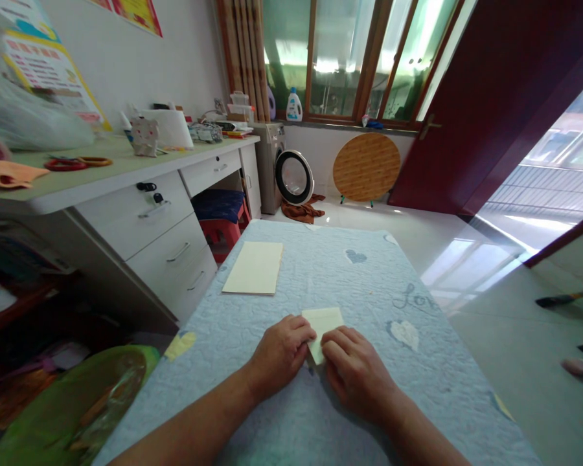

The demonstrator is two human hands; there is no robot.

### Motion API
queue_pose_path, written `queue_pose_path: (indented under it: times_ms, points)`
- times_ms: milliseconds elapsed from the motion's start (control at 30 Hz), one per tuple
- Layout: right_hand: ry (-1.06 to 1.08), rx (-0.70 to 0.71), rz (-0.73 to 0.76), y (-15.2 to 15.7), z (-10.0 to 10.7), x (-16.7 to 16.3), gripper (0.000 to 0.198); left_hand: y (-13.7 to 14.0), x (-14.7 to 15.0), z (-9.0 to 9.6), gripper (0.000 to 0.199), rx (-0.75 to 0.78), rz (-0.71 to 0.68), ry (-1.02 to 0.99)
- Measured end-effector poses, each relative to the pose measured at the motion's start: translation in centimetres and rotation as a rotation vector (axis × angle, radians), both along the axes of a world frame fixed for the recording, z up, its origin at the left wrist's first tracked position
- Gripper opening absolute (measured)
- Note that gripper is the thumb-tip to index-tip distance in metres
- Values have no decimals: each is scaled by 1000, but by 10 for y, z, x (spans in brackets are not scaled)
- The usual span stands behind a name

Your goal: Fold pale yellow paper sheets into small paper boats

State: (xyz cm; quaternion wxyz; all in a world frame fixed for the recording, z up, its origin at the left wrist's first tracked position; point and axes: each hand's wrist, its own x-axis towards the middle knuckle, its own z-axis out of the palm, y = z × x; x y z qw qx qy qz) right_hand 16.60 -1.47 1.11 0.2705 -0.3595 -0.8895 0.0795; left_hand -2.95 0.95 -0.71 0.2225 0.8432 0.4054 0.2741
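Paper (324, 318), small and pale yellow, lies in front of the person on the near half of the surface (330, 272), between the two hands; a faint line runs across it close to its far edge; the left hand (282, 349) pinches its left edge with fingers and thumb drawn together; the right hand (357, 367) grips its right side with bent fingers, the knuckles hiding part of it. A larger pale sheet (254, 267) lies flat near the far left corner, well apart from both hands; whether it is one sheet or several is hard to say; its right edge looks uneven. Light blue quilted cloth (315, 243) covers the surface, with a blue heart (355, 256) at the far right and a white heart (405, 335) to the right of the right hand. Drawers (170, 249) stand to the left, red scissors (67, 164) resting above them; beyond, a washing machine (271, 168) has its round door (294, 177) open; a round wooden board (366, 168) leans against the wall under the window (342, 61).
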Motion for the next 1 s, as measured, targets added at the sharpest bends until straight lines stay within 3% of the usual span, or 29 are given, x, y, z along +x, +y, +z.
queue_pose_path:
  times_ms: [200,333,533,700,867,1000]
  points:
    - [-101,-131,-40,-3,3,1,15,-2,-1,5,37,-54,-6,-18]
    - [-129,-133,-36,-5,6,0,4,-1,-3,6,30,-83,36,-36]
    - [-160,-103,-38,-9,2,-5,8,2,-5,7,19,-91,49,-46]
    - [-146,-53,-81,-8,-6,-8,16,2,-6,8,20,-86,43,-45]
    - [-88,-141,-166,-7,-8,-10,17,1,-7,8,33,-93,42,-63]
    - [-4,-201,-248,-8,-10,-9,18,-1,-8,11,32,-119,24,-73]
